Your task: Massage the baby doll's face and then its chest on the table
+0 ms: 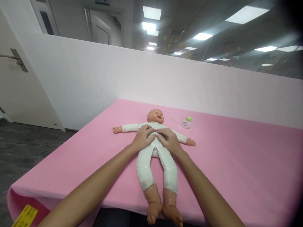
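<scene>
A baby doll (145, 168) with a white cloth body lies on its back, head away from me and arms spread wide. Its feet reach the near edge of the table. My left hand (144, 137) rests on the left side of the doll's chest, fingers stretched out. On the other side of the chest lies my right hand (168, 139), its fingers also extended. The fingertips of both hands come close together at the middle of the chest. Neither hand grips anything.
A pink cloth (227, 164) covers the table. Beyond the doll's arm on the right stands a small clear bottle (186, 123) with a green cap. A white partition wall (189, 85) runs behind the table. At far left is a door (21, 85); a yellow tag (25, 216) shows at lower left.
</scene>
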Action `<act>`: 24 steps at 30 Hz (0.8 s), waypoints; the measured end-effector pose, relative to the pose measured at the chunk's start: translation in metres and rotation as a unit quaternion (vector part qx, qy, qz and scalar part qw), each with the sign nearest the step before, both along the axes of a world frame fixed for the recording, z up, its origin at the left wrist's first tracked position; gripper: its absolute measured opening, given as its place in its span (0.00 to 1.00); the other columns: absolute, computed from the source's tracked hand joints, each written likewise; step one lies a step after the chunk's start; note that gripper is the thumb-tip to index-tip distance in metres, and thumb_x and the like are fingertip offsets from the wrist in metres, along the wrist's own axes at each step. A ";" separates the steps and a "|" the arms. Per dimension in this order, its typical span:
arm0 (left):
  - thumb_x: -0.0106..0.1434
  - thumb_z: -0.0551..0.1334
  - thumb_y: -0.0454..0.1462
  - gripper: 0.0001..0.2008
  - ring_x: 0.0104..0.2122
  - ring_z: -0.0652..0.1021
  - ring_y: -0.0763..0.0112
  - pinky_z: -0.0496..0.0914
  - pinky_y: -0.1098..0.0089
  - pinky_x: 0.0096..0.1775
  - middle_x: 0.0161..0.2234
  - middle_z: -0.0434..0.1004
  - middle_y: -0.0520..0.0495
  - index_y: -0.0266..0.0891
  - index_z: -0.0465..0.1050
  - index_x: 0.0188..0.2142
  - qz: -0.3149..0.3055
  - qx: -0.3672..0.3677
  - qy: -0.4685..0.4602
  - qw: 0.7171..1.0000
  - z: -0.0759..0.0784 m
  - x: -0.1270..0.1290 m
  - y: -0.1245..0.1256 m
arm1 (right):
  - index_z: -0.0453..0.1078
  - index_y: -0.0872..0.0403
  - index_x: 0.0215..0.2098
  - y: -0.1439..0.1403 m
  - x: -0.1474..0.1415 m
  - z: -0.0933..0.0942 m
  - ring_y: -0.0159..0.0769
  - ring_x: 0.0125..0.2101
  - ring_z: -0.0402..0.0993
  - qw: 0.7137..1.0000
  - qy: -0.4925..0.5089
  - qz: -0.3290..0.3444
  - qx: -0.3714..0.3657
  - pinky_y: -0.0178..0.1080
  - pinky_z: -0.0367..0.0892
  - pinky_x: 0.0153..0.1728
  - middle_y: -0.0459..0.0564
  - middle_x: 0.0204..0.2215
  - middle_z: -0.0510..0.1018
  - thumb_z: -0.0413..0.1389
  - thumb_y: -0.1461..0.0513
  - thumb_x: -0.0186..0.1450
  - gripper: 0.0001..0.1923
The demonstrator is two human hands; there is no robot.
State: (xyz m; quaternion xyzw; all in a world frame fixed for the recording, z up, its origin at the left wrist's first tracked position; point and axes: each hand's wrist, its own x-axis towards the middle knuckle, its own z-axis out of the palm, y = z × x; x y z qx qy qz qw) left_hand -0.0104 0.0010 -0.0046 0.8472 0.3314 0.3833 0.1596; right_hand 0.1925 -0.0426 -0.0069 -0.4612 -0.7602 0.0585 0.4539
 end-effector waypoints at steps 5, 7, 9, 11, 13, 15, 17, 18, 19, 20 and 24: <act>0.72 0.56 0.45 0.23 0.67 0.63 0.49 0.58 0.44 0.66 0.67 0.63 0.40 0.45 0.68 0.64 0.013 -0.011 0.016 1.000 -0.006 0.001 0.002 | 0.71 0.46 0.63 0.002 0.002 -0.004 0.49 0.66 0.64 0.999 -0.018 0.015 -0.035 0.58 0.58 0.68 0.53 0.66 0.70 0.57 0.50 0.72 0.24; 0.72 0.56 0.44 0.22 0.66 0.64 0.50 0.59 0.44 0.65 0.65 0.65 0.40 0.44 0.69 0.63 0.012 -0.019 0.022 1.000 -0.004 0.001 0.001 | 0.72 0.47 0.61 0.002 0.002 -0.003 0.49 0.65 0.66 0.999 -0.018 0.015 -0.038 0.56 0.60 0.67 0.54 0.63 0.72 0.58 0.50 0.71 0.22; 0.72 0.56 0.44 0.18 0.62 0.68 0.51 0.62 0.45 0.63 0.59 0.71 0.41 0.45 0.73 0.58 0.009 -0.022 0.023 0.999 0.000 0.000 -0.002 | 0.75 0.48 0.55 0.001 0.002 -0.001 0.48 0.59 0.71 0.999 -0.015 0.015 -0.033 0.53 0.65 0.63 0.54 0.57 0.76 0.58 0.51 0.71 0.18; 0.71 0.57 0.44 0.15 0.58 0.71 0.53 0.65 0.47 0.60 0.53 0.74 0.43 0.46 0.76 0.53 0.011 -0.021 0.024 0.999 0.004 0.000 -0.005 | 0.76 0.48 0.50 0.000 0.001 0.001 0.47 0.53 0.74 0.999 -0.013 0.011 -0.027 0.51 0.69 0.58 0.53 0.50 0.78 0.59 0.52 0.70 0.14; 0.71 0.57 0.44 0.15 0.58 0.71 0.53 0.65 0.48 0.60 0.54 0.74 0.44 0.48 0.76 0.53 0.014 -0.021 0.026 0.999 0.006 0.000 -0.006 | 0.75 0.48 0.49 0.000 0.001 0.000 0.47 0.52 0.73 1.000 -0.017 0.007 -0.026 0.51 0.69 0.58 0.53 0.49 0.76 0.58 0.51 0.70 0.13; 0.72 0.56 0.44 0.19 0.63 0.68 0.52 0.62 0.47 0.63 0.61 0.71 0.44 0.49 0.72 0.59 0.017 -0.025 0.031 0.999 0.004 0.001 -0.006 | 0.72 0.47 0.54 0.001 0.002 -0.003 0.48 0.57 0.70 0.999 -0.025 0.001 -0.030 0.53 0.66 0.61 0.54 0.54 0.74 0.57 0.50 0.71 0.17; 0.73 0.55 0.44 0.22 0.68 0.63 0.51 0.59 0.45 0.65 0.68 0.64 0.44 0.49 0.68 0.64 0.020 -0.032 0.037 0.999 0.002 0.002 -0.005 | 0.68 0.46 0.61 0.003 0.004 -0.007 0.50 0.63 0.64 0.999 -0.032 -0.009 -0.040 0.56 0.61 0.65 0.55 0.60 0.69 0.57 0.49 0.71 0.23; 0.73 0.55 0.44 0.23 0.69 0.61 0.51 0.58 0.44 0.66 0.69 0.62 0.44 0.49 0.67 0.65 0.022 -0.036 0.039 0.998 0.001 0.002 -0.005 | 0.66 0.45 0.63 0.004 0.005 -0.009 0.51 0.65 0.62 0.998 -0.035 -0.014 -0.047 0.57 0.59 0.66 0.55 0.61 0.67 0.56 0.48 0.71 0.24; 0.73 0.55 0.44 0.23 0.69 0.61 0.51 0.58 0.44 0.66 0.69 0.63 0.44 0.48 0.67 0.65 0.023 -0.037 0.039 0.998 0.001 0.002 -0.004 | 0.66 0.45 0.63 0.004 0.006 -0.010 0.51 0.65 0.61 0.998 -0.036 -0.017 -0.053 0.57 0.59 0.66 0.55 0.62 0.67 0.56 0.48 0.71 0.25; 0.73 0.55 0.44 0.22 0.68 0.63 0.51 0.58 0.44 0.65 0.67 0.65 0.44 0.48 0.69 0.64 0.022 -0.037 0.037 0.998 0.001 0.002 -0.005 | 0.66 0.45 0.63 0.005 0.006 -0.011 0.51 0.65 0.62 0.997 -0.037 -0.019 -0.058 0.57 0.59 0.66 0.55 0.61 0.67 0.57 0.48 0.71 0.25; 0.72 0.57 0.43 0.17 0.62 0.69 0.52 0.62 0.45 0.63 0.59 0.73 0.44 0.48 0.75 0.57 0.017 -0.021 0.026 0.999 0.003 0.001 -0.006 | 0.71 0.46 0.53 0.007 0.006 -0.010 0.50 0.58 0.67 0.998 -0.028 -0.027 -0.048 0.57 0.63 0.62 0.54 0.54 0.71 0.59 0.50 0.69 0.17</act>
